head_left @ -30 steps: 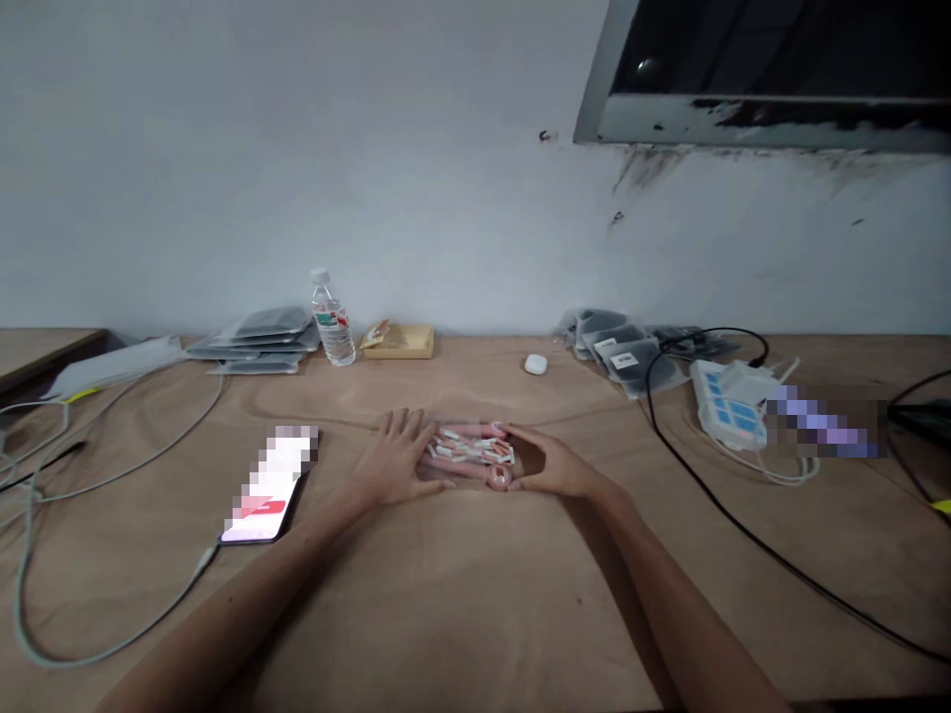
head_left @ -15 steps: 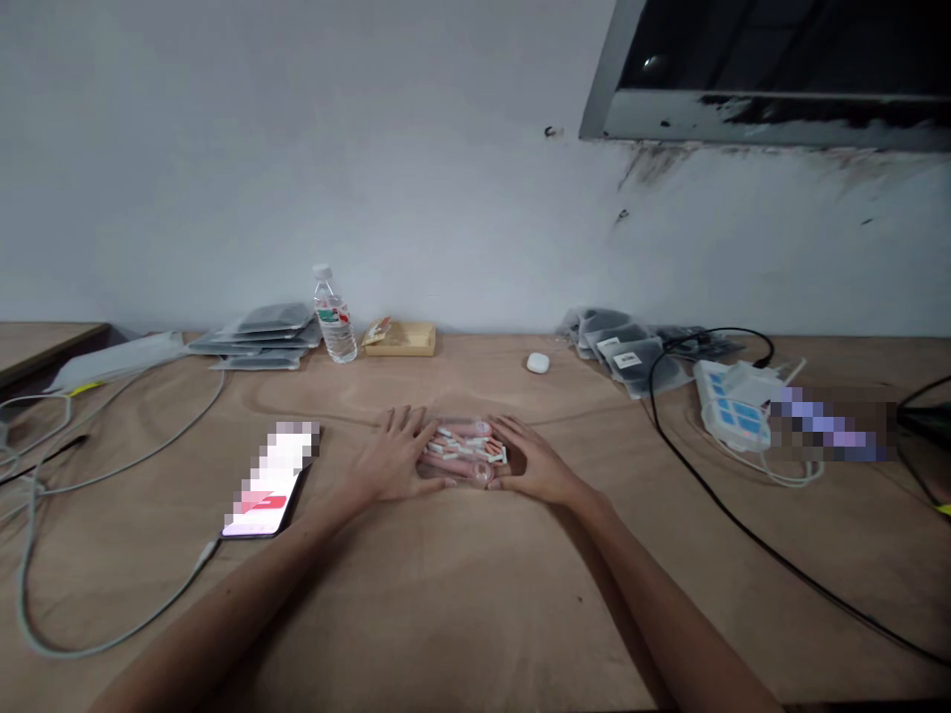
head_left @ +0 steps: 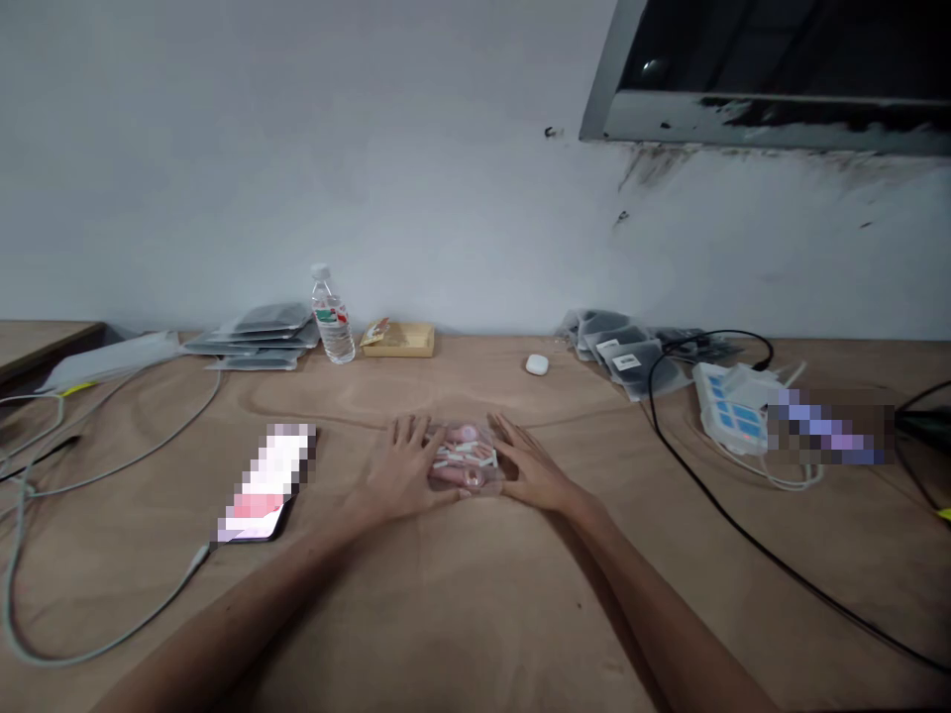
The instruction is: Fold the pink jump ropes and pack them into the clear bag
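A clear plastic packet (head_left: 467, 456) lies on the wooden table between my hands. Inside it are pinkish rolled pieces along the near and far sides, with several small white and orange sticks between them; their exact kind I cannot make out. My left hand (head_left: 405, 458) rests on the packet's left part, fingers spread and pointing away from me, covering that end. At the right edge, my right hand (head_left: 531, 463) lies with its fingers apart, the thumb and fingertips beside or on the plastic.
A phone (head_left: 267, 480) on a white cable lies left. Toward the wall stand a water bottle (head_left: 334, 322), grey packets (head_left: 257, 337), a yellow tray (head_left: 407, 342), a small white case (head_left: 537, 365) and more packets (head_left: 624, 352). A power strip (head_left: 732, 408) and black cable (head_left: 732, 520) are right.
My left hand has moved slightly right, further over the packet. The packet's contents sit a little further left, and my right hand's fingers are slightly more off it.
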